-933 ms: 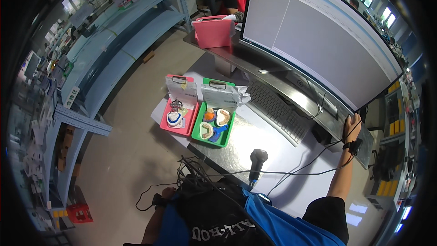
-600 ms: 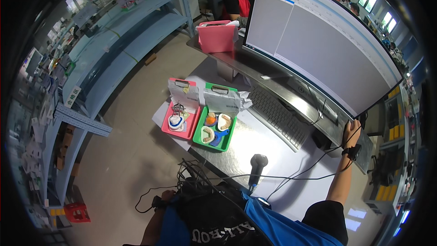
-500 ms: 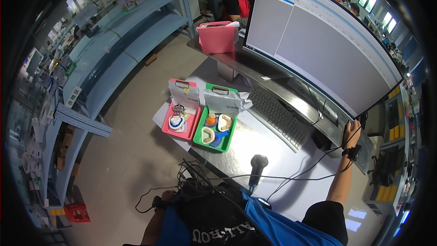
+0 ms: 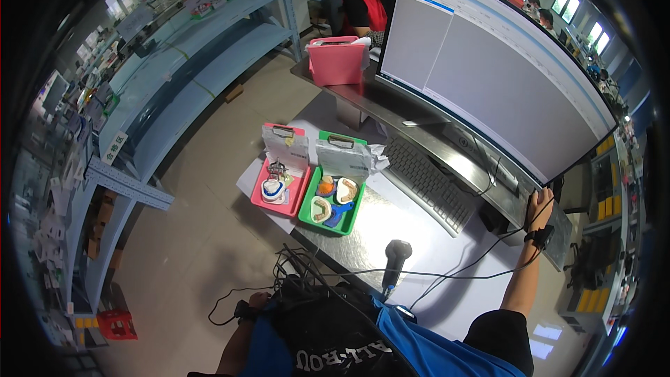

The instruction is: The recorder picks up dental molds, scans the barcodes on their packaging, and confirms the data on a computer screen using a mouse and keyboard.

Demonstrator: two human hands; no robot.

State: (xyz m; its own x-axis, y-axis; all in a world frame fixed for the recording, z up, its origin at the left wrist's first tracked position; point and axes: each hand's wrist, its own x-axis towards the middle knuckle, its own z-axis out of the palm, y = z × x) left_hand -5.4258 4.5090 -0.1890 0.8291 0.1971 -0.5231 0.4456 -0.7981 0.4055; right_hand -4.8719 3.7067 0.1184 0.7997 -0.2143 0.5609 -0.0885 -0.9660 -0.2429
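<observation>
My right hand (image 4: 539,208) rests at the right end of the metal stand, by the lower right corner of the monitor (image 4: 488,63). Its fingers are bent, and whatever lies under them is hidden. Low beside my body is my left hand (image 4: 259,299), mostly hidden by black cables and dark clothing. On the table, a pink tray (image 4: 280,207) holds a white and blue dental model (image 4: 273,190) with a metal piece. A green tray (image 4: 306,220) beside it holds pale dental casts (image 4: 347,190), an orange piece (image 4: 326,186) and a blue piece (image 4: 338,214).
A keyboard (image 4: 427,185) lies before the metal stand (image 4: 447,141). A handheld scanner (image 4: 397,255) stands near the table's front edge, with cables crossing over. A pink bin (image 4: 336,64) sits at the stand's left end, near a seated person in red. Blue shelving (image 4: 209,63) runs along the left.
The whole view has shifted slightly, so the trays and monitor appear a little lower and farther right. Both hands stay in about the same places.
</observation>
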